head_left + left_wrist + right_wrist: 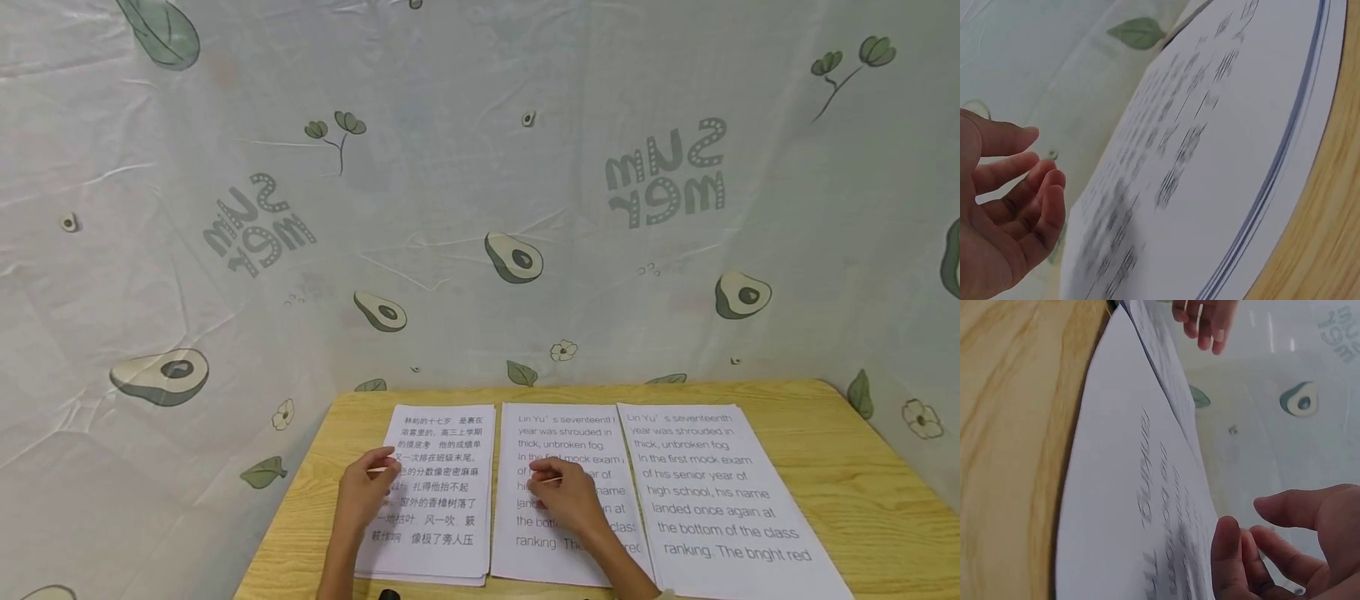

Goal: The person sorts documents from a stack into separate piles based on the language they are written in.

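Three printed sheets lie side by side on a wooden table (pixel 862 483). My left hand (pixel 369 487) hovers over the left stack with Chinese text (pixel 442 517). In the left wrist view this hand (pixel 1016 206) has loosely curled fingers, holds nothing, and sits just off the stack (pixel 1210 156). My right hand (pixel 566 493) rests over the middle sheet of English text (pixel 525 533). The right wrist view shows this hand (pixel 1272 550) relaxed and empty above that sheet (pixel 1129 506). A third English sheet (pixel 720 500) lies to the right, untouched.
A pale cloth printed with avocados and leaves (pixel 480 208) hangs behind and around the table. Bare wood shows right of the sheets (pixel 885 517) and along the left edge (pixel 300 533). A small dark object (pixel 388 595) peeks in at the near edge.
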The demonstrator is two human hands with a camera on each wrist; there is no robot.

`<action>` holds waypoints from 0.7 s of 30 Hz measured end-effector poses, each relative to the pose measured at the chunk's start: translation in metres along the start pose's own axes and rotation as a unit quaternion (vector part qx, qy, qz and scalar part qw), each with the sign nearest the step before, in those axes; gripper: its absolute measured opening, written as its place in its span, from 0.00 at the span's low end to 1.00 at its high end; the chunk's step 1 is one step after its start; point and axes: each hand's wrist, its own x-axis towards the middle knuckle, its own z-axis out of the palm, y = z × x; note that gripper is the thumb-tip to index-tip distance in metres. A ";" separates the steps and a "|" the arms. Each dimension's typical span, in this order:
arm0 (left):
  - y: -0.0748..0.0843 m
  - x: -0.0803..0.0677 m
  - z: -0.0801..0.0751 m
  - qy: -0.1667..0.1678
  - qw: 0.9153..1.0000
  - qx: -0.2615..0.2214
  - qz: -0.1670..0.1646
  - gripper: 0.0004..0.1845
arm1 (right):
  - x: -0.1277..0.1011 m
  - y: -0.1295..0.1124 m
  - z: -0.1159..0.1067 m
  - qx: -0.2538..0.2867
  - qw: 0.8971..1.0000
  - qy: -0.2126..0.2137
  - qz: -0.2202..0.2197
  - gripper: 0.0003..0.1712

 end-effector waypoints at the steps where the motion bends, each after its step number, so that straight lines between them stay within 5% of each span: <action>1: 0.003 -0.001 0.007 -0.002 1.000 -0.002 0.007 0.20 | 0.000 0.001 -0.006 -0.003 1.000 0.004 0.001 0.17; 6: 0.012 -0.006 0.038 -0.032 0.999 -0.001 0.034 0.20 | -0.003 0.006 -0.039 -0.033 0.999 0.027 0.019 0.19; 21: 0.039 -0.017 0.116 -0.105 0.994 -0.032 0.027 0.18 | -0.006 0.028 -0.124 -0.128 0.990 0.041 0.051 0.26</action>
